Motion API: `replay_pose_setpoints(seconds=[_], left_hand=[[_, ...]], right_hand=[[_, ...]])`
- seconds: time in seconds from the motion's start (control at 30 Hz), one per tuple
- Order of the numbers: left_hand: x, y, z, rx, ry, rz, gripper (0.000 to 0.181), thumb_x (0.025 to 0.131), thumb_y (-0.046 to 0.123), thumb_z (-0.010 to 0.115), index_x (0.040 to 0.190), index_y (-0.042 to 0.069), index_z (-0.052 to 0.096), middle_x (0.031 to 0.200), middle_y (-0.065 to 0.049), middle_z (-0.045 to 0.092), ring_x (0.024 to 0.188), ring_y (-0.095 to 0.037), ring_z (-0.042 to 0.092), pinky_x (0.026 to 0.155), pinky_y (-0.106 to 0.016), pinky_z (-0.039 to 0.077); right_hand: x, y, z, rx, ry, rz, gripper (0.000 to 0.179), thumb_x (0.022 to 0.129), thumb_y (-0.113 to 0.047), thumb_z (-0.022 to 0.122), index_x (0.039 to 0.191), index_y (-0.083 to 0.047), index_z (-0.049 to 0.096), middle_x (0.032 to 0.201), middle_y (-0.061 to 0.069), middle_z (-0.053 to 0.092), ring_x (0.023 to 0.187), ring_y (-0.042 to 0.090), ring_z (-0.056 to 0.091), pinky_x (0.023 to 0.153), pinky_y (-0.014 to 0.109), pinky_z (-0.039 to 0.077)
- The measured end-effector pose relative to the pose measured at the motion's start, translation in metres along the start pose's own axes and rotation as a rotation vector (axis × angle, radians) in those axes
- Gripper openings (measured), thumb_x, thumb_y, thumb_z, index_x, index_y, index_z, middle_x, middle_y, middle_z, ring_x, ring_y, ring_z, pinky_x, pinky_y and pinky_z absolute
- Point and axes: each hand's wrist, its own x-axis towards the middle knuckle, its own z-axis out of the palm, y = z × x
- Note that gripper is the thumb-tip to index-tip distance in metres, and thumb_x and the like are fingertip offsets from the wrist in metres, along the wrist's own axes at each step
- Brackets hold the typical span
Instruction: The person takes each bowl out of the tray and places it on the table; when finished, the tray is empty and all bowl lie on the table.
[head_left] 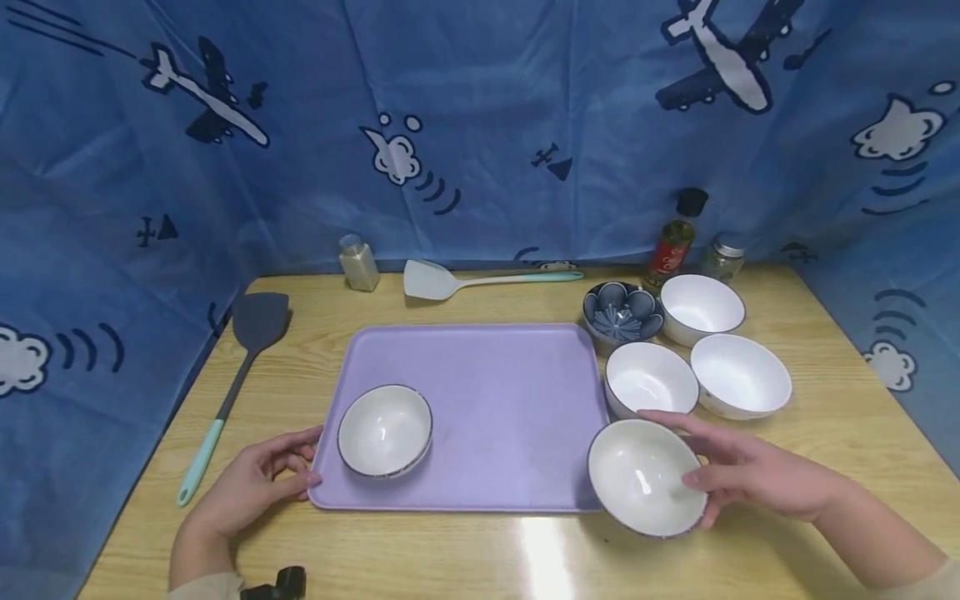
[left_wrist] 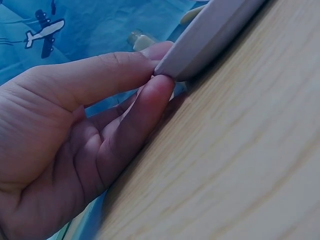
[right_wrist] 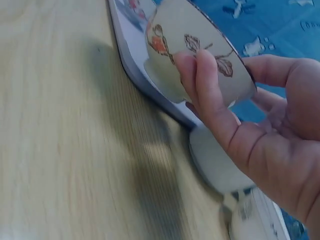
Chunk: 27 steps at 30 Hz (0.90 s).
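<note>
A white bowl with a dark rim is in my right hand, tilted and raised over the front right corner of the tray. My thumb lies over its rim, and in the right wrist view the fingers support its flower-patterned outside. At the left edge of the purple tray, my left hand pinches the rim between thumb and fingers; the left wrist view shows the tray edge between them. A second white bowl sits on the tray's left part.
Right of the tray stand a dark blue patterned bowl and white bowls. A dark spatula lies at left, a pale spatula behind the tray. At the back are a shaker, a sauce bottle and a jar.
</note>
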Motion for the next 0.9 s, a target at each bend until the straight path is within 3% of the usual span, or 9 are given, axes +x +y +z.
replay_pose_setpoints(seconds=[0.17,0.4,0.9], left_hand=[[-0.002,0.001,0.0,0.003,0.001,-0.015,0.07,0.084,0.021,0.081,0.144,0.003,0.05,0.112,-0.016,0.064,0.086,-0.012,0.066,0.071,-0.026,0.057],[-0.002,0.004,0.001,-0.02,-0.002,-0.054,0.074,0.083,0.021,0.081,0.147,0.004,0.048,0.113,-0.017,0.063,0.087,-0.012,0.064,0.071,-0.029,0.059],[-0.002,0.004,0.002,-0.029,-0.001,-0.06,0.074,0.083,0.02,0.082,0.146,0.003,0.048,0.114,-0.017,0.063,0.086,-0.011,0.064,0.071,-0.029,0.059]], right_hand=[[-0.005,0.005,-0.012,0.005,-0.03,-0.013,0.07,0.102,0.002,0.043,0.161,-0.018,0.012,0.149,-0.005,0.034,0.101,0.032,0.065,0.076,0.053,0.059],[-0.007,0.012,-0.022,-0.047,-0.068,-0.023,0.071,0.102,0.003,0.043,0.161,-0.016,0.009,0.153,-0.016,0.028,0.12,0.015,0.055,0.076,0.055,0.058],[-0.012,0.02,-0.034,-0.034,-0.101,-0.056,0.07,0.102,0.006,0.041,0.161,-0.012,0.008,0.154,-0.016,0.031,0.126,0.01,0.052,0.075,0.058,0.057]])
